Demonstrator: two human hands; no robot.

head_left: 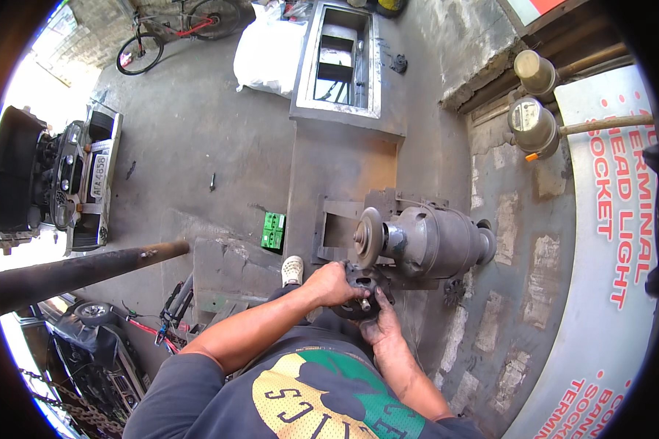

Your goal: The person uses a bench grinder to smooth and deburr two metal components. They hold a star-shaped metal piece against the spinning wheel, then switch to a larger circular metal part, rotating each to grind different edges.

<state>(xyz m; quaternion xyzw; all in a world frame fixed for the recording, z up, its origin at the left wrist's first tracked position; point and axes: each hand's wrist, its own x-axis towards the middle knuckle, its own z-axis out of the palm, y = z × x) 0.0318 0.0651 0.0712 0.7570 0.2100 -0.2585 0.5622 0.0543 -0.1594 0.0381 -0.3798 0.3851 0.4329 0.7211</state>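
Note:
Both my hands grip a dark, greasy metal part with a round body and a hole in its face; its exact kind I cannot make out. My left hand is wrapped over its left side. From below and the right, my right hand closes round it, fingers partly hidden. Directly beyond the part stands the round wheel of a grey bench grinder. The part's far edge is close to the wheel's near edge; whether they touch I cannot tell.
The grinder sits on a metal stand. A green battery lies left of my shoe. A thick pole slants in from the left. Farther off are a vehicle, a bicycle, a white sack and a framed metal box.

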